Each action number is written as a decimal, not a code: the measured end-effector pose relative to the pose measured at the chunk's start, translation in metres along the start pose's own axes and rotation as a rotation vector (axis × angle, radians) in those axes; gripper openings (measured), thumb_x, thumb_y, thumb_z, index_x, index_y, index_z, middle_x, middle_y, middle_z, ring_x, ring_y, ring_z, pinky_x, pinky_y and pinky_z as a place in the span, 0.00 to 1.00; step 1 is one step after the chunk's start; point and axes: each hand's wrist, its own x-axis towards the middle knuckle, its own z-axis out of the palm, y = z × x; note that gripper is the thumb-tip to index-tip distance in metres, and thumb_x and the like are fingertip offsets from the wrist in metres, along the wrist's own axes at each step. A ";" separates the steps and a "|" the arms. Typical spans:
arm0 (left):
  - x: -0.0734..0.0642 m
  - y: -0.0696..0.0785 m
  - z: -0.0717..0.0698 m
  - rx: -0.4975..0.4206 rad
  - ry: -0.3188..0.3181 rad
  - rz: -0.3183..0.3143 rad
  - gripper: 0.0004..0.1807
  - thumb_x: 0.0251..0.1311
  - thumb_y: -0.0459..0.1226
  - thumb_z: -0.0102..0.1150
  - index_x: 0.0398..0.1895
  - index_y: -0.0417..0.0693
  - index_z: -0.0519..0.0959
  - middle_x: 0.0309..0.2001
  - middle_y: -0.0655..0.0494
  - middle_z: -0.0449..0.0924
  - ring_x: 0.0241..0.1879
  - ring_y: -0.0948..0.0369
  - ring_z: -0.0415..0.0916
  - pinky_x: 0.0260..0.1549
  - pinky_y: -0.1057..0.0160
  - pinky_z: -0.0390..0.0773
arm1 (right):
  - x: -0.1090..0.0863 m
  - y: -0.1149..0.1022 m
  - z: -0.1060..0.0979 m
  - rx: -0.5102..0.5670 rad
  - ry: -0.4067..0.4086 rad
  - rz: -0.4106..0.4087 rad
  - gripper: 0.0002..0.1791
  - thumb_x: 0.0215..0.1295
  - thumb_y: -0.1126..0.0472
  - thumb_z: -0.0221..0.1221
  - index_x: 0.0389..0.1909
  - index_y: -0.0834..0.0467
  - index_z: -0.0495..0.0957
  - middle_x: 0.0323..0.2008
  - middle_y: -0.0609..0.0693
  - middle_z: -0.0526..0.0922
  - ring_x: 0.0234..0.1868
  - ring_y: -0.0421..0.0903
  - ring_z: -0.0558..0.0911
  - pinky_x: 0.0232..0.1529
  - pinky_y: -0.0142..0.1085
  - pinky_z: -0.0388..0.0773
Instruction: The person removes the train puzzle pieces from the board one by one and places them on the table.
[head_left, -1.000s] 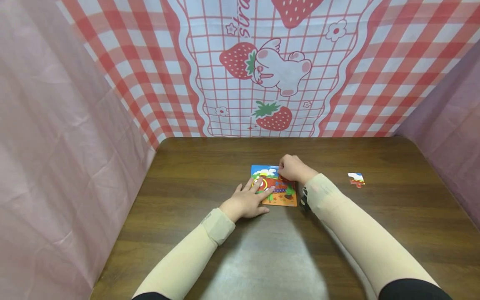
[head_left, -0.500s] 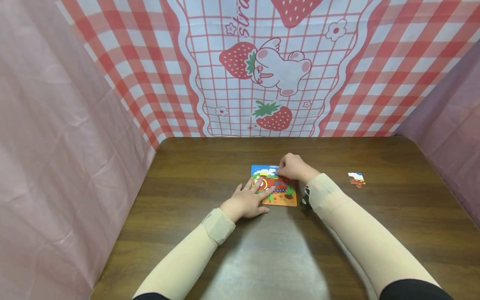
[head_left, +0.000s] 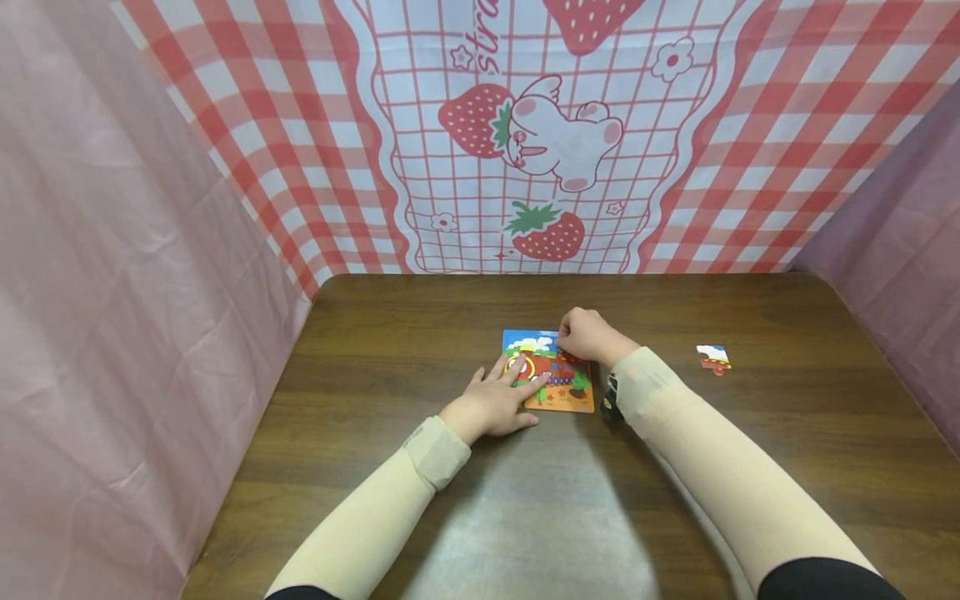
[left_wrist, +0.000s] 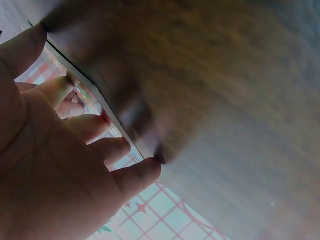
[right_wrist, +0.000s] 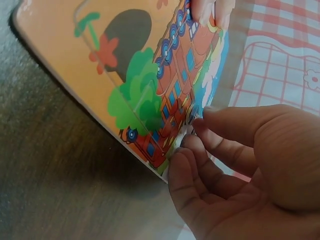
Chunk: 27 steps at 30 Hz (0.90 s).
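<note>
The puzzle board (head_left: 562, 400) lies flat near the middle of the worktop (head_left: 375, 358), its train picture mostly filled in. It looks thin, stiff and light, so a push would probably slide it; steadying it from above seems wise, and lifting should be by its outer edges. Its printed face looks smooth and perhaps slippery.

The left hand (head_left: 493, 404) is spread, gripping nothing, with fingers laid over the board's near left part. The right hand (head_left: 594, 339) is curled at the far right part, thumb and fingertips close together; I cannot tell whether a piece sits between them.

Well to the right of the board lies the loose piece (head_left: 712, 358). It is probably stiff and nearly weightless, best pinched by opposite sides, sparing its knob. At the far side hangs a checked cloth (head_left: 300, 133).
</note>
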 end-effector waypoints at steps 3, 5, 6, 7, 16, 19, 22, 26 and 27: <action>0.000 0.001 -0.001 0.003 -0.001 0.001 0.39 0.72 0.63 0.46 0.82 0.78 0.46 0.82 0.52 0.33 0.79 0.47 0.32 0.71 0.40 0.48 | 0.000 -0.001 0.000 0.002 -0.004 0.014 0.14 0.69 0.62 0.61 0.22 0.60 0.78 0.21 0.51 0.78 0.25 0.47 0.77 0.30 0.41 0.77; -0.001 0.001 -0.001 0.004 -0.003 0.002 0.39 0.72 0.63 0.46 0.82 0.77 0.46 0.82 0.52 0.33 0.79 0.47 0.32 0.71 0.40 0.48 | 0.000 -0.001 0.000 0.008 -0.002 0.020 0.14 0.70 0.63 0.61 0.22 0.60 0.78 0.22 0.51 0.78 0.25 0.47 0.77 0.30 0.41 0.78; -0.001 0.001 -0.001 0.004 -0.004 0.004 0.39 0.72 0.63 0.46 0.82 0.77 0.45 0.82 0.51 0.32 0.79 0.47 0.32 0.71 0.40 0.48 | -0.001 -0.002 -0.001 0.010 -0.001 0.019 0.14 0.70 0.63 0.60 0.22 0.59 0.78 0.21 0.51 0.78 0.25 0.47 0.77 0.30 0.41 0.77; -0.001 0.001 -0.002 0.005 -0.005 0.005 0.39 0.72 0.63 0.45 0.82 0.77 0.45 0.82 0.51 0.32 0.79 0.46 0.32 0.71 0.40 0.48 | -0.001 -0.002 -0.001 0.015 -0.002 0.018 0.15 0.70 0.62 0.61 0.21 0.59 0.77 0.21 0.51 0.78 0.25 0.47 0.77 0.30 0.41 0.77; 0.000 0.001 -0.002 0.002 -0.005 0.005 0.39 0.72 0.63 0.46 0.82 0.78 0.45 0.82 0.52 0.33 0.79 0.47 0.32 0.71 0.40 0.48 | -0.004 -0.003 -0.004 0.064 -0.017 0.038 0.18 0.69 0.58 0.64 0.20 0.59 0.77 0.18 0.49 0.77 0.21 0.45 0.75 0.27 0.37 0.74; 0.000 0.001 -0.002 0.005 0.000 0.007 0.39 0.72 0.63 0.46 0.82 0.78 0.45 0.82 0.52 0.33 0.79 0.46 0.32 0.71 0.40 0.49 | -0.004 -0.002 -0.006 0.082 -0.024 0.039 0.16 0.70 0.57 0.63 0.22 0.61 0.79 0.19 0.50 0.77 0.22 0.45 0.75 0.27 0.37 0.75; 0.000 0.000 -0.002 0.012 0.003 0.010 0.39 0.72 0.63 0.46 0.82 0.78 0.45 0.82 0.52 0.33 0.79 0.46 0.32 0.71 0.40 0.50 | -0.004 -0.001 -0.006 0.094 -0.021 0.039 0.15 0.69 0.57 0.63 0.25 0.62 0.80 0.21 0.50 0.79 0.23 0.45 0.76 0.27 0.38 0.76; -0.001 0.001 -0.002 0.007 0.003 0.010 0.39 0.72 0.63 0.47 0.82 0.78 0.45 0.82 0.52 0.34 0.79 0.46 0.32 0.71 0.40 0.49 | -0.006 0.002 -0.005 0.107 -0.007 0.026 0.14 0.69 0.57 0.64 0.26 0.62 0.82 0.22 0.51 0.79 0.24 0.45 0.76 0.29 0.39 0.76; -0.001 0.001 -0.002 0.003 0.003 0.008 0.39 0.72 0.63 0.47 0.82 0.78 0.46 0.82 0.52 0.34 0.79 0.46 0.32 0.71 0.40 0.49 | -0.006 0.002 -0.005 0.111 -0.002 0.020 0.14 0.69 0.57 0.64 0.27 0.62 0.82 0.22 0.50 0.80 0.25 0.45 0.76 0.29 0.39 0.76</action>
